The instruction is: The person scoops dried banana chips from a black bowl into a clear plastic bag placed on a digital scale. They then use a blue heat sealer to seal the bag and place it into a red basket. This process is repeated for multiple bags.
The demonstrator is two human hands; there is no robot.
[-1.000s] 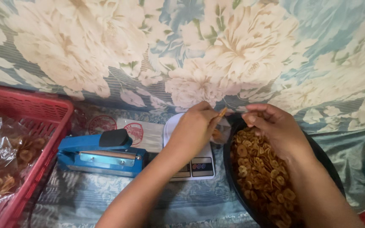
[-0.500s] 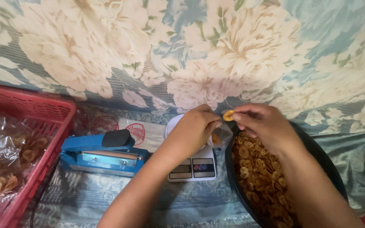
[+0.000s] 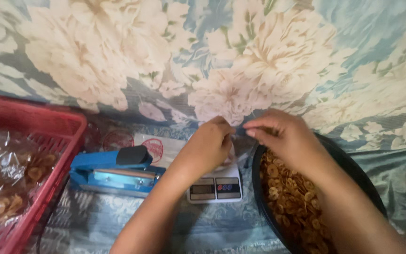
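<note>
Pinching a clear bag (image 3: pixel 238 134), both hands (image 3: pixel 210 146) (image 3: pixel 283 136) hover over scale (image 3: pixel 214 186).

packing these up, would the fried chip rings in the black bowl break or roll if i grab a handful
The chip rings look thin and crisp, so probably brittle under a squeeze. Piled loose in the black bowl, they would likely spill or slide rather than roll far.
</note>
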